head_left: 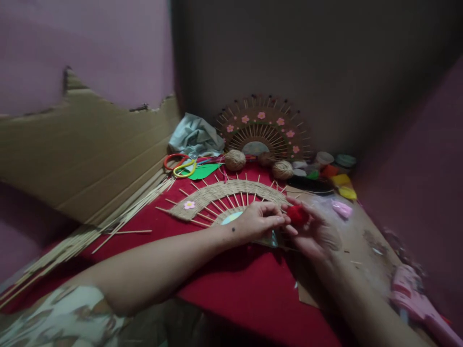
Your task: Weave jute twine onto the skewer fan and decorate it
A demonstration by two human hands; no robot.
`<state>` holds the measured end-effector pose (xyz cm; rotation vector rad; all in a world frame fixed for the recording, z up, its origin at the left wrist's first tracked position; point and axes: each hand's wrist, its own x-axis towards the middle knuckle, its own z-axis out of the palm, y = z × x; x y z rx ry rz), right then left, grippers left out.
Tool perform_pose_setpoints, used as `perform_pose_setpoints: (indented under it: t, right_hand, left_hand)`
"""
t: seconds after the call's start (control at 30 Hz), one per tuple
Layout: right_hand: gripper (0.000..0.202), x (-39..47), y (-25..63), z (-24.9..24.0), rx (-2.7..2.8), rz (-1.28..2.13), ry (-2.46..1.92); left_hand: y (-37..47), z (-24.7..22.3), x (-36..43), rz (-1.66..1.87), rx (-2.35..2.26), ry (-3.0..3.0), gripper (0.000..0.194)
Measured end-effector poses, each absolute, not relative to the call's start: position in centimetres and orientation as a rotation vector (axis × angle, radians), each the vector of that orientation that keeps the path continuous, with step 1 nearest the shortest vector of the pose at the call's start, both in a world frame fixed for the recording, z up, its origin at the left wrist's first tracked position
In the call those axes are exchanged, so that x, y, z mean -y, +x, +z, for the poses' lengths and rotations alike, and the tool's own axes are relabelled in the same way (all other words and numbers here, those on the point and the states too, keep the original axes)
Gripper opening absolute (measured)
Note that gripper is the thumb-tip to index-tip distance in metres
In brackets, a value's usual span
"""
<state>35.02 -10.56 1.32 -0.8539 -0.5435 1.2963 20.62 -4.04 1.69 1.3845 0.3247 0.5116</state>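
Note:
My right hand (318, 236) holds a red lump (297, 216), which looks like modelling clay, between its curled fingers. Close beside it, my left hand (262, 219) is closed, thumb and fingers pinched together at the right fingertips. Whatever is in that pinch is too small to make out. Beneath both hands lies a woven half-round fan (208, 197) of sticks and twine, partly covered by them. One pink flower (189, 205) sits on its left end.
A finished flowered fan (261, 126) leans at the back wall. Twine balls (235, 160), scissors (184, 166) and a crumpled cloth (197, 135) stand before it. Loose sticks (87, 241) run along the left. At right are a pink clay packet (342, 209) and a pink glue gun (415, 294).

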Motion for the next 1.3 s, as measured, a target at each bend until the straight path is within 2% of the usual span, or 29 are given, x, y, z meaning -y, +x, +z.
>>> perform_pose_setpoints:
  t: [0.47, 1.1, 1.3]
  right_hand:
    - [0.021, 10.4, 35.6, 1.1, 0.482, 1.249, -0.859]
    - [0.016, 9.9, 35.4, 0.9, 0.374, 1.321, -0.730]
    - [0.017, 9.8, 35.4, 0.8, 0.376, 1.338, -0.738]
  left_hand:
    - [20.5, 1.4, 3.6, 0.567, -0.476, 1.510, 0.014]
    - [20.3, 1.5, 3.5, 0.489, -0.514, 1.518, 0.017]
    - [20.4, 1.2, 2.7, 0.518, -0.492, 1.455, 0.023]
